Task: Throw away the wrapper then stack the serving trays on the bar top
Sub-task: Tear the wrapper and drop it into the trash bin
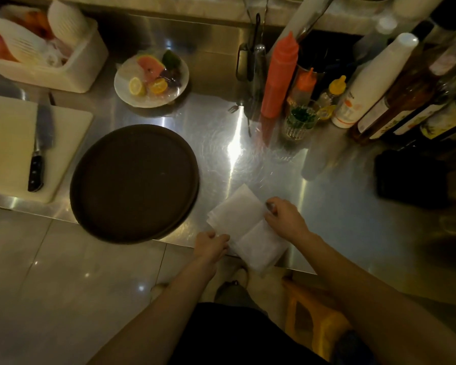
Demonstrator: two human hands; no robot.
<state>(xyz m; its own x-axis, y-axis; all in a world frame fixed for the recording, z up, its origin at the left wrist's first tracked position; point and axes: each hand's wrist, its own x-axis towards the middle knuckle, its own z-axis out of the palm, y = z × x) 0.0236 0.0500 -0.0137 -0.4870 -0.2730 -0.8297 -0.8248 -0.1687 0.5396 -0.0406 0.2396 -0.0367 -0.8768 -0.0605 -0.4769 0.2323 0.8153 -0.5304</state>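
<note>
Wrapper, white, at near edge of steel desk, just beside dark serving trays; pinched by left hand at one side, right hand at other, fingers closed on it. Disposal step in hand; next, probably lifting clear and finding a bin, none visible

The room is dim. A brushed steel desk fills the upper and right of the frame, with bright glare streaks at its centre. Pale glossy floor tiles take the lower left, dotted with small light reflections. A light stone ledge runs along the top edge. An orange stool stands at lower right.
</note>
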